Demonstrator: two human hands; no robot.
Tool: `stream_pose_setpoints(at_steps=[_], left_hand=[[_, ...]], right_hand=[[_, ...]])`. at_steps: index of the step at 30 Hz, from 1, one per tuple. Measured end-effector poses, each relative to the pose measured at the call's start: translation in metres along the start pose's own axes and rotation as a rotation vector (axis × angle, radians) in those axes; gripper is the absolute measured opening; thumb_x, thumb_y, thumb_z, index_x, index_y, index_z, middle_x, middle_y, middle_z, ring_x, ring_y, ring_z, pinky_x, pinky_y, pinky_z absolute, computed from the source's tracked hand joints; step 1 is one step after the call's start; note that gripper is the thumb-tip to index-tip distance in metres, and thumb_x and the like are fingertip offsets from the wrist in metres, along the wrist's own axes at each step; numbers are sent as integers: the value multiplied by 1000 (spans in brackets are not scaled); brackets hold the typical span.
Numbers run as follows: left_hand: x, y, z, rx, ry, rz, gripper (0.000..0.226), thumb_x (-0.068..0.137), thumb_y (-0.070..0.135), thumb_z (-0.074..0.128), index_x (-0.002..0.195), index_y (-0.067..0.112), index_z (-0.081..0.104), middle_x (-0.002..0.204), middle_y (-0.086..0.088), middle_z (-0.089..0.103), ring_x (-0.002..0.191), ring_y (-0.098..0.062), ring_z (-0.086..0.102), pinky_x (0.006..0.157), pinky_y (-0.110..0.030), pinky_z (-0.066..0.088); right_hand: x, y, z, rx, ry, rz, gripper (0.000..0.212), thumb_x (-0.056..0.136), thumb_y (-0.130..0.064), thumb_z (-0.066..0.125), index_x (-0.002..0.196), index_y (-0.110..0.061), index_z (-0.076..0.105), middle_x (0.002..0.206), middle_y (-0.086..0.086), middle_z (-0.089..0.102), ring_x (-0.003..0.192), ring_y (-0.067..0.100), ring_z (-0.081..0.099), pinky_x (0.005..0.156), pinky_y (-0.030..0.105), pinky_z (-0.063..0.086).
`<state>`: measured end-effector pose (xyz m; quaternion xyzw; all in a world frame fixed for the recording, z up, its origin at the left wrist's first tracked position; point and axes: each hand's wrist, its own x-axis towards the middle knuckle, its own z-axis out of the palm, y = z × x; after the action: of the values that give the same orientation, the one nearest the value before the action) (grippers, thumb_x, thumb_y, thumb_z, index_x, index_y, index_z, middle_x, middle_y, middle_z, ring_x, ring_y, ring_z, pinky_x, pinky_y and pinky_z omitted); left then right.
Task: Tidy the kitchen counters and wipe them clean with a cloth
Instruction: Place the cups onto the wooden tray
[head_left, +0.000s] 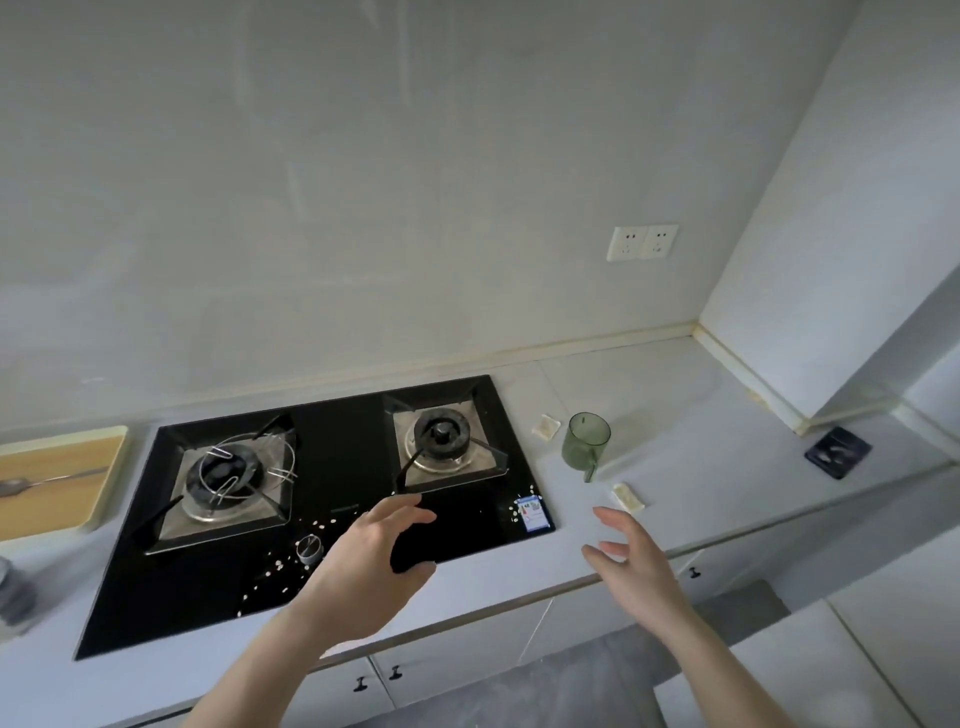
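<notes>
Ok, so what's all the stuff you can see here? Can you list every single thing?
hob: one, black, set in the counter, two burners
wire rack: one, silver, on the left burner
white bits: many, scattered on the hob's front
green cup: one, on the counter right of the hob
pale scraps: two, near the cup
dark square item: one, far right counter
wooden board: one, far left
wall sockets: two, white
left hand: open, over the hob
right hand: open, over the counter edge
</notes>
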<state>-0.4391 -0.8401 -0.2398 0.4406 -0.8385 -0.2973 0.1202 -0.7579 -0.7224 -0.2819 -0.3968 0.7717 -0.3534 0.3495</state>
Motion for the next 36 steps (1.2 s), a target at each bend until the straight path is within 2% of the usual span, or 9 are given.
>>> stream_pose_setpoints(at_steps=[5,11,14,17,20,24,27,32,36], left_hand=[[2,-7,0,40,31,-92,49,91,44,67,138,42,52,153,27,33,132,-5,47,102,-18,39],[1,-14,15,42,127,-237,50,89,44,71,136,43,55,151,28,35,124,-5,56,98,-21,45],[1,-6,28,5,140,-324,50,89,44,72,134,50,51,146,34,31,100,-6,59,90,-19,45],[4,5,42,-14,165,-383,52,90,42,71,136,49,48,144,35,26,111,-2,52,97,-20,44],[3,14,52,-21,205,-425,52,91,44,70,138,45,50,144,37,25,126,-3,48,96,-21,45],[-13,20,62,-30,239,-514,51,91,45,69,138,45,49,150,32,28,129,-3,48,103,-22,40],[-28,20,63,-38,260,-566,50,90,48,69,135,51,47,154,28,30,126,-4,52,105,-26,43],[-48,22,61,-1,306,-630,49,90,51,67,135,51,47,154,27,30,135,-4,45,112,-26,38],[-67,17,56,11,316,-647,48,91,50,66,136,47,49,155,25,32,135,-4,46,111,-25,38]], right_hand=[[44,7,-9,37,26,100,51,95,-18,67,142,-25,47,137,-12,50,111,12,61,80,21,43],[134,37,-17,52,32,225,60,87,-35,70,141,-24,47,137,-3,54,120,20,59,104,46,49],[196,86,-8,54,7,310,69,72,-47,66,127,-7,53,117,11,65,97,27,67,94,53,55],[208,70,-7,105,-24,370,41,79,-41,66,97,-6,54,82,13,63,70,31,60,70,45,54],[218,58,-7,168,-72,405,16,99,-26,58,111,-15,58,80,6,61,74,25,59,69,39,52],[235,60,-4,268,-72,446,12,101,-20,58,111,-15,59,82,1,57,77,25,58,70,40,50],[241,53,1,321,-78,455,14,100,-23,63,111,-17,58,91,4,61,89,28,63,83,45,56],[250,43,20,421,-63,539,20,98,-21,67,112,-13,56,111,9,63,96,28,66,74,37,55],[252,33,35,390,46,501,25,101,-18,61,119,-2,61,86,8,65,72,18,65,56,28,53]])
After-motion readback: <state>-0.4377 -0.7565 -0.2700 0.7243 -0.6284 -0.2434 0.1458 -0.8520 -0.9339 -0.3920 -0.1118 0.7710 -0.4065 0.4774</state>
